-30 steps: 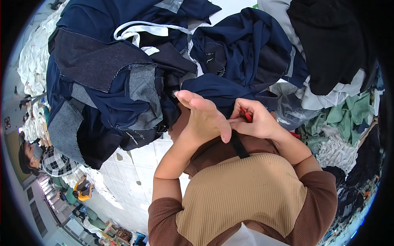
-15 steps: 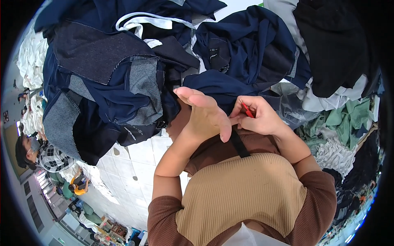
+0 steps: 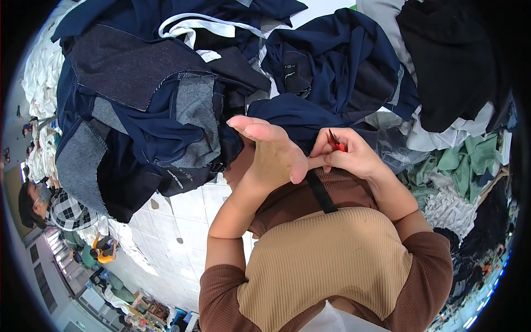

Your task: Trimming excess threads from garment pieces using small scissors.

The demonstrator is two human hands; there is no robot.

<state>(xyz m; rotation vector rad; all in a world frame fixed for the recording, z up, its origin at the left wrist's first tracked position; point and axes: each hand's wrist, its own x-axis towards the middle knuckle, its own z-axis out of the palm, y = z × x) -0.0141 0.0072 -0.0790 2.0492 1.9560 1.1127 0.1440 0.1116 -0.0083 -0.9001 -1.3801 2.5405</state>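
My left hand is raised over my lap, palm turned up and fingers spread, with nothing lying in it. Close beside it, my right hand is curled around small red thread snips, their dark pointed tips showing above the fingers. The right fingertips meet one finger of my left hand; whether anything thin is between them I cannot make out. Just beyond both hands lies a bunched navy garment. To the left, a second pile of navy garments with dark denim and grey panels hangs over the table edge.
A white strap lies across the garments. Black cloth, white cloth and green cloth are heaped on the right. Clear plastic sits beside my right hand. People and white fabric piles are at the far left above a tiled floor.
The snips have turned in my right hand, so their dark tips now show pointing up. My left hand has shifted slightly left, its fingers still spread. The garments lie as before.
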